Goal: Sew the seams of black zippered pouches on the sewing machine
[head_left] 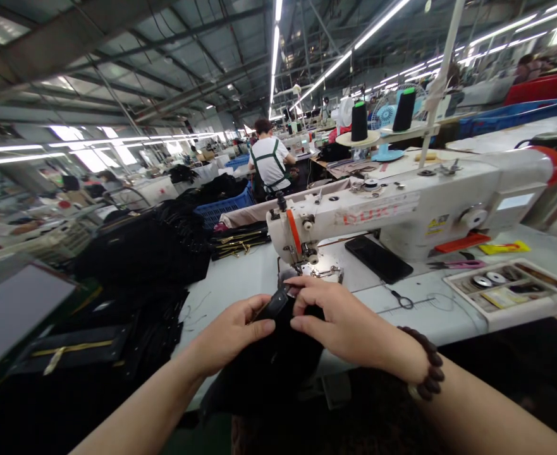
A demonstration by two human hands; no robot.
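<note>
Two bare hands meet low in the centre of the frame, both pinched on one piece of black fabric (278, 354). The left hand (233, 332) grips it from the left with thumb on top; the right hand (342, 322), a dark bead bracelet (425, 363) at its wrist, presses its fingertips (301, 291) on the upper edge, beside a narrow black strap end that sticks up between the hands. The rest of the fabric hangs down below both hands, over the near edge of the white table (240, 278).

Just above the hands, the needle and presser foot (313, 265) of a white industrial sewing machine (415, 202) stand close to the fabric's top edge, apart from it. Right of the needle a black phone (377, 258) lies on the machine bed, and small thread snips (401, 298) lie on the table. At the right edge sits a shallow tray (510, 287) with bobbins and small parts.

At left centre black bags (140, 253) are heaped. Two cones of dark thread (358, 120) stand behind the machine. Farther back, centre, a person in a white shirt (269, 161) sits facing away.
</note>
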